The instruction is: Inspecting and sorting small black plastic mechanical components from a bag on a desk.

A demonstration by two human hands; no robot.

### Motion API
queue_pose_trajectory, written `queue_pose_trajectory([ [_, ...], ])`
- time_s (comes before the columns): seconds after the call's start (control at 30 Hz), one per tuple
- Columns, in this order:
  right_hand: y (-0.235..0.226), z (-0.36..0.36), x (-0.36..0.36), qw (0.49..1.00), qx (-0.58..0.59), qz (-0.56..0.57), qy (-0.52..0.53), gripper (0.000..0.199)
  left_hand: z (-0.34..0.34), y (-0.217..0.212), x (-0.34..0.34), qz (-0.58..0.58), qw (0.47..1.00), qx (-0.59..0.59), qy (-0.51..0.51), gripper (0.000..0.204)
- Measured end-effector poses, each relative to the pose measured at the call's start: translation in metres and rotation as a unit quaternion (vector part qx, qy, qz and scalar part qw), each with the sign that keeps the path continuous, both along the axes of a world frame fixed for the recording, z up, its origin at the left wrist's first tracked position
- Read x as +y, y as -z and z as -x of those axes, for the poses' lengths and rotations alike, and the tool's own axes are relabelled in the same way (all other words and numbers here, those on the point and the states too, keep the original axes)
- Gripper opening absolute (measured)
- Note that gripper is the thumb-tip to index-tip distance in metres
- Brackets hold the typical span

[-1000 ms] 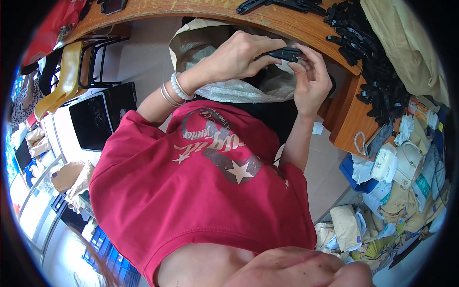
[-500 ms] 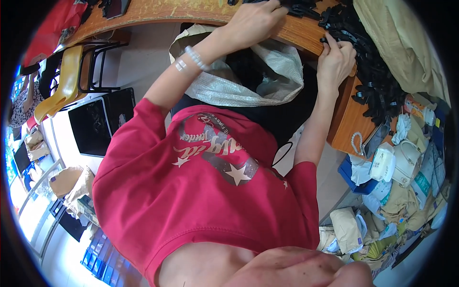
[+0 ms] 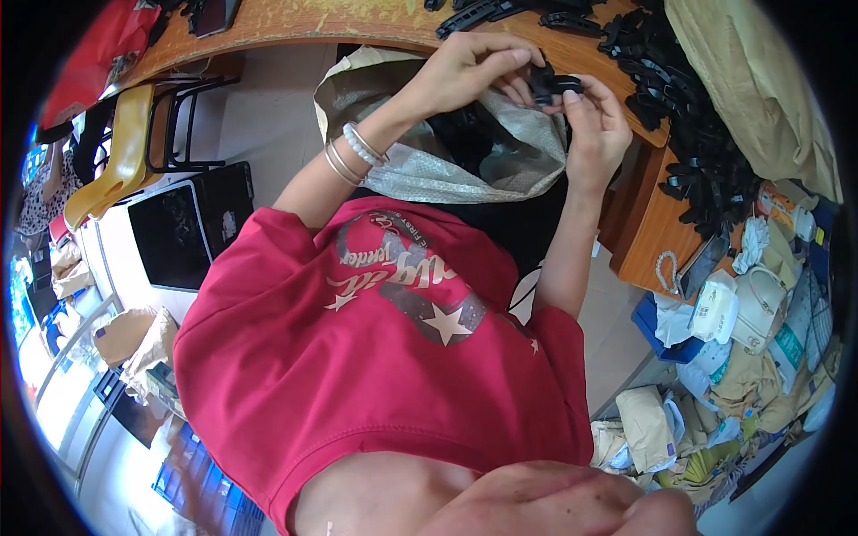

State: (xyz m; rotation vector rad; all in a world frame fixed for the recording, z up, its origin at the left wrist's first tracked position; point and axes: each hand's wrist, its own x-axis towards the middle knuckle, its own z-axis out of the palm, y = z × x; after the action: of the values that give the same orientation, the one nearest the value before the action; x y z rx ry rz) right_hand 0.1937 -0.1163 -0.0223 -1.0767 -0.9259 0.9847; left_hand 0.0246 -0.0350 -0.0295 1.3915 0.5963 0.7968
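Since half a second ago our hands have come back off the wooden table and met over the woven sack. Our left hand and right hand pinch one small black plastic part between fingertips; fitting it seems underway, needing aligned pressure.

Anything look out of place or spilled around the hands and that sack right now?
Nothing looks spilled or damaged. Both the left hand and the right hand hold a small black plastic part over the open woven sack. The heap of black parts sprawls loosely to the wooden table edge, but none seem to have fallen.
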Motion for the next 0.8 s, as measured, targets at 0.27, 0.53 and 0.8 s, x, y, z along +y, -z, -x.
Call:
queue_pose_trajectory([
  [0.27, -0.009, 0.010, -0.017, 1.000, 0.026, 0.009, -0.003, 0.021, 0.002, 0.004, -0.001, 0.156, 0.982, -0.104, -0.028, 0.039],
  [0.53, -0.006, 0.022, -0.024, 0.998, -0.058, 0.003, -0.013, 0.019, -0.007, -0.013, -0.014, 0.207, 0.974, -0.096, -0.001, 0.040],
  [0.8, -0.017, 0.018, -0.033, 0.999, -0.028, 0.029, -0.027, 0.018, -0.006, 0.013, -0.018, 0.436, 0.883, -0.171, -0.031, 0.026],
])
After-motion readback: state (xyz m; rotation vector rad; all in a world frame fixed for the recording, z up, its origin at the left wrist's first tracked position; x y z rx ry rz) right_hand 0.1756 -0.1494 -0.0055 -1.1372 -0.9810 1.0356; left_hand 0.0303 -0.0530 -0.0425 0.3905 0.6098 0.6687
